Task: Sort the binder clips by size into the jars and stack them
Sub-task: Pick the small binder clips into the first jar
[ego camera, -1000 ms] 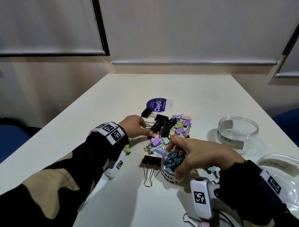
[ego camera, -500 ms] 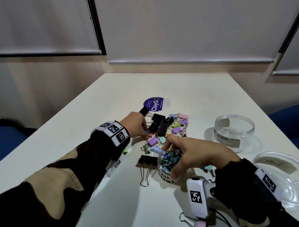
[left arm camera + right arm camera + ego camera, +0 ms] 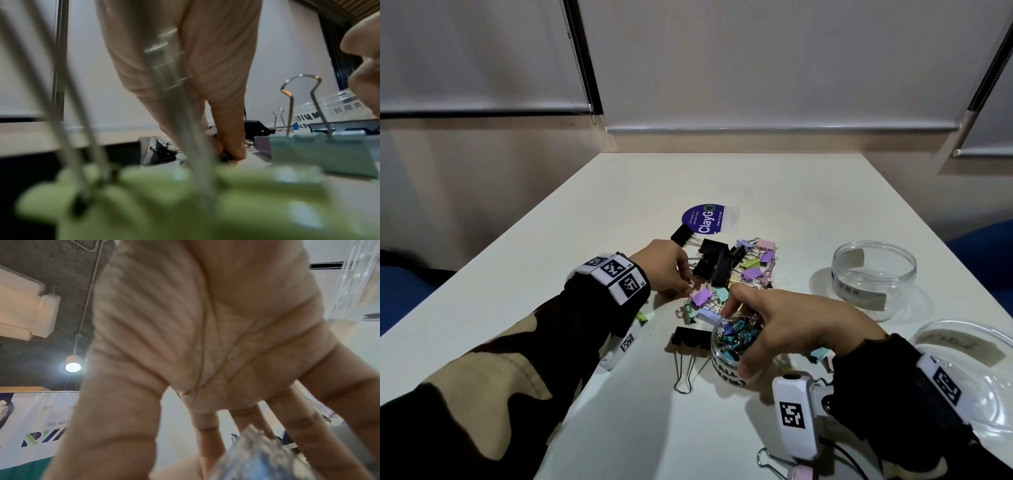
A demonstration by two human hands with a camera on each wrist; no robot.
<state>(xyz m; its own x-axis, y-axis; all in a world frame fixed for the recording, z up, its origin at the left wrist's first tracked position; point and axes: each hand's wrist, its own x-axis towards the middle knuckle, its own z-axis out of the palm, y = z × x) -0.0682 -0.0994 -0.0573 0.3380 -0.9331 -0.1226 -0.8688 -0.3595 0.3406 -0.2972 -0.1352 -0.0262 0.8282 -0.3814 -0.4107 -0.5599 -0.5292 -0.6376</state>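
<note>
- Nearest, at the table's (image 3: 592, 428) front edge, a pink binder clip (image 3: 802, 474) with wire handles lies beside the right wrist.
- The right hand (image 3: 787, 329) grips the small jar (image 3: 726, 368) from above, thumb and fingers spread and curled round its rim; the jar holds tiny blue and green clips.
- A large black clip (image 3: 691, 337) lies just left of that jar.
- A large clear jar (image 3: 962, 346) sits at the right edge; a medium clear jar (image 3: 873, 279) stands farther back.
- The left hand (image 3: 664, 270) reaches into the clip pile (image 3: 736, 270), fingertips (image 3: 236, 152) pressed together on something small and dark; what it is cannot be told.
- Beyond the pile lies a purple ClayGo sticker (image 3: 705, 219).
</note>
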